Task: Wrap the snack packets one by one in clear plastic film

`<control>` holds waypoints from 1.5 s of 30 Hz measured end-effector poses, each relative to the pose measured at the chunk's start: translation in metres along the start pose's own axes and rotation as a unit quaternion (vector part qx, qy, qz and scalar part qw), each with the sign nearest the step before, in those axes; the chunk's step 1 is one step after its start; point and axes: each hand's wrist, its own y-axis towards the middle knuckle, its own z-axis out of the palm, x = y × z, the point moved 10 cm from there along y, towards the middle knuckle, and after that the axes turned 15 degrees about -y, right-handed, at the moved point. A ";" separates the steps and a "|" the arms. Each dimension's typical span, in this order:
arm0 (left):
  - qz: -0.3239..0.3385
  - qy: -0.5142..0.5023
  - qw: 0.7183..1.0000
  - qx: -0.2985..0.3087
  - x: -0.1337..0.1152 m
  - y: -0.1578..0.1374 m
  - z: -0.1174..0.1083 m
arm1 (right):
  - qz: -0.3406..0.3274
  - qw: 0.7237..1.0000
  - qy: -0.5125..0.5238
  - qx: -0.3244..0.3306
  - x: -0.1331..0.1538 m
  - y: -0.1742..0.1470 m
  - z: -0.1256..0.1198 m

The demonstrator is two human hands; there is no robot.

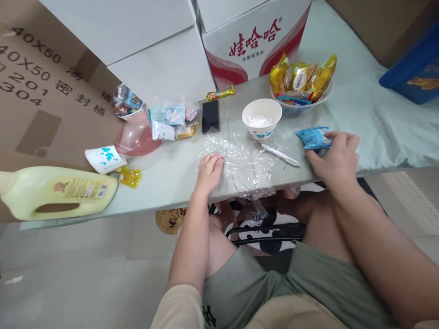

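Observation:
My right hand (338,155) has its thumb and fingers closed around the end of a small blue snack packet (313,137) at the table's right side. On the left edge of a crumpled sheet of clear plastic film (242,164) rests my left hand (209,173), its fingers curled together on the film. Part of the film hangs over the table's front edge. A white paper bowl (262,119) with a leaf print stands upright behind the film, clear plastic inside it. Just in front of the bowl lies a thin white stick-like item (279,153).
A clear bowl of yellow snack packets (302,87) stands back right. A dark phone (210,116), a yellow wrapped stick (220,93) and wrapped packets (171,119) lie back left. A tipped paper cup (105,159) and yellow jug (65,192) are left. White boxes (161,64) line the back.

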 end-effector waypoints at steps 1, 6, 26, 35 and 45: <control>-0.002 0.001 1.000 0.000 0.000 0.000 0.000 | -0.008 1.000 -0.012 -0.016 0.005 -0.003 -0.005; -0.011 0.013 1.000 -0.003 0.001 0.002 -0.002 | -0.307 0.948 0.082 -0.011 0.086 -0.052 -0.023; 0.135 -0.017 0.982 0.131 -0.051 -0.032 0.012 | -0.043 0.942 0.290 0.164 0.095 -0.042 0.017; 0.094 -0.023 0.995 -0.009 -0.037 -0.023 -0.018 | 0.017 0.952 0.281 0.123 0.080 -0.030 0.012; 0.096 -0.015 0.994 0.041 -0.016 -0.016 -0.011 | 0.062 0.941 0.320 0.095 0.059 -0.021 0.018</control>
